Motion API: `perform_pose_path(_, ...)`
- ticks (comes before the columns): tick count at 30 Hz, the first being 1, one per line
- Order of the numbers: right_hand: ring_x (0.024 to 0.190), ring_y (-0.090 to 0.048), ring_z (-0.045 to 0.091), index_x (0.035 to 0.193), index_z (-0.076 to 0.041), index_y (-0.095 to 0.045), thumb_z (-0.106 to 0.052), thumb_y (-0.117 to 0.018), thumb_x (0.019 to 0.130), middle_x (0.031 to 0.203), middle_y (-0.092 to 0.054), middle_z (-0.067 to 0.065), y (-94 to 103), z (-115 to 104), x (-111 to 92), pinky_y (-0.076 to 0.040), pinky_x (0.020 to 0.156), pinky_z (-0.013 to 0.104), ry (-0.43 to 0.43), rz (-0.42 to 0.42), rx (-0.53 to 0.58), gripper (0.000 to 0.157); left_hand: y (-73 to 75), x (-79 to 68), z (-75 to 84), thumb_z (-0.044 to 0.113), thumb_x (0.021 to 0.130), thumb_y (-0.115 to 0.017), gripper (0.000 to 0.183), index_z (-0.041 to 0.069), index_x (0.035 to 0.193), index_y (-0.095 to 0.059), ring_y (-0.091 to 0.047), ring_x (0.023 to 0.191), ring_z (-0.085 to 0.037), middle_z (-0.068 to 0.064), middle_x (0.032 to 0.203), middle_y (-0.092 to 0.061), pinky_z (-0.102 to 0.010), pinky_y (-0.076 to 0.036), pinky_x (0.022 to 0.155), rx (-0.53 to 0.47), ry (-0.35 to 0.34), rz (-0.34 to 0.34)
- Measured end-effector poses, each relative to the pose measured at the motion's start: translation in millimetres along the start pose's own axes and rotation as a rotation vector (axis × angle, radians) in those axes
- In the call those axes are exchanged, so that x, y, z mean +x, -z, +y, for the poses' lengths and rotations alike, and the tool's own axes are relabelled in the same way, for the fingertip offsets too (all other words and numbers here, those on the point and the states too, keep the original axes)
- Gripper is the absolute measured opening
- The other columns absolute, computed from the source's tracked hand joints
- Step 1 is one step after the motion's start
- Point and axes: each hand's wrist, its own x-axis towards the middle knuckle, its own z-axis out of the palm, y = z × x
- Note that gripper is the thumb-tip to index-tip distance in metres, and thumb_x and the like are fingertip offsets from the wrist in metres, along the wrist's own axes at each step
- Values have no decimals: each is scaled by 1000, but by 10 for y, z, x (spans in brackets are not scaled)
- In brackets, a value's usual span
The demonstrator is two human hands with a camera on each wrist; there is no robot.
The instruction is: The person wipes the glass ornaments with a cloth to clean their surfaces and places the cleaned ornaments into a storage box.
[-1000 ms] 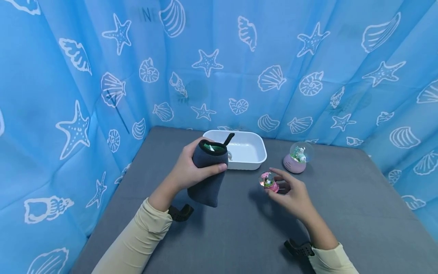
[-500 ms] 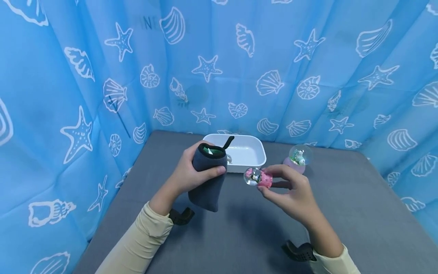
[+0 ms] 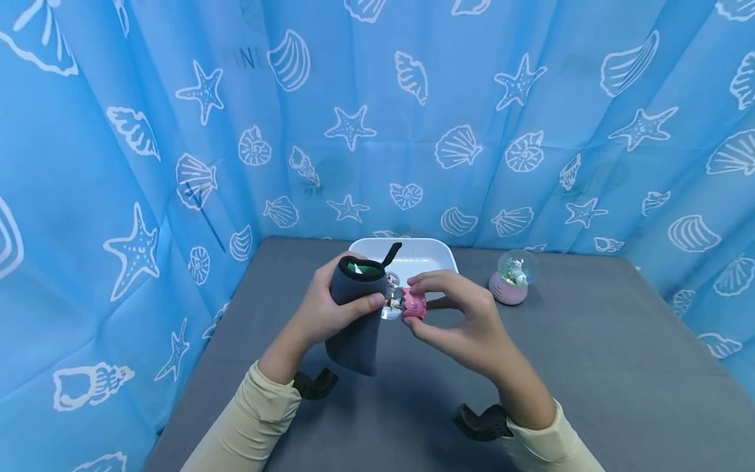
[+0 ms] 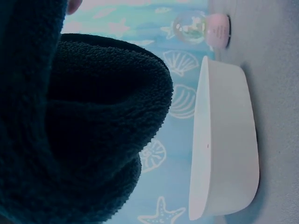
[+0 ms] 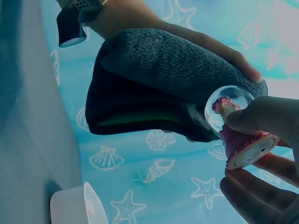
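My left hand [image 3: 321, 311] grips a dark grey fabric pouch [image 3: 356, 334], thumb across its front. The pouch stands slightly tilted above the table, with a black rim, a short black strap and green showing inside its mouth. My right hand [image 3: 463, 311] pinches the pink base of a small snow globe [image 3: 415, 304] between thumb and fingers. That globe lies sideways, its glass ball against or very near the pouch's right side; I cannot tell if they touch. In the right wrist view, the small snow globe [image 5: 230, 105] overlaps the fuzzy pouch [image 5: 154, 60].
Behind the hands stands a white rectangular tub [image 3: 436, 252], partly hidden by them. A larger snow globe [image 3: 510, 282] on a lilac base is to its right. Grey cloth covers the table [image 3: 590, 367]. A blue shell-patterned curtain [image 3: 354, 164] hangs at the back and sides.
My right hand has carried the small snow globe left to the pouch, turning its glass ball leftward. My left hand keeps the pouch nearly in place.
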Motion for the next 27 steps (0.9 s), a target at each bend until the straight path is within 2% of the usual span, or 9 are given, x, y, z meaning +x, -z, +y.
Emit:
perform_pose_path(8, 105, -74, 18, 114, -8, -75, 1, -93, 75, 120, -76, 8, -48, 41, 8, -65, 75, 36, 72, 24, -32, 44, -113, -7, -8, 58, 91, -79, 64, 13, 132, -62, -69, 105, -24, -9, 121, -68, -40, -62, 88, -34, 20, -44)
perform_pose_path(14, 104, -74, 19, 114, -7, -77, 3, -93, 75, 119, -77, 10, -78, 74, 22, -65, 76, 35, 66, 23, -49, 44, -126, 4, -36, 61, 90, -78, 67, 14, 134, -62, -68, 108, -25, -8, 124, -69, -41, -60, 89, -5, 27, -33)
perform_pose_path(18, 103, -74, 20, 114, -7, -77, 2, -93, 75, 117, -77, 11, -109, 93, 29, -65, 77, 34, 61, 22, -43, 43, -134, -4, -43, 62, 90, -78, 67, 16, 135, -62, -67, 107, -24, -6, 123, -68, -44, -60, 89, 7, 62, -35)
perform_pose_path(22, 100, -74, 19, 113, -7, -77, 2, -93, 76, 115, -77, 10, -147, 122, 33, -65, 77, 34, 65, 19, -37, 42, -157, -7, -54, 58, 91, -79, 61, 20, 135, -62, -68, 108, -23, -3, 123, -69, -45, -59, 92, -5, 90, -45)
perform_pose_path(27, 103, -74, 20, 114, -6, -76, 2, -93, 76, 116, -77, 11, -163, 145, 33, -64, 80, 32, 67, 19, -41, 42, -174, 6, -54, 46, 91, -82, 52, 23, 134, -63, -68, 111, -20, 1, 123, -69, -47, -56, 97, 2, 69, -32)
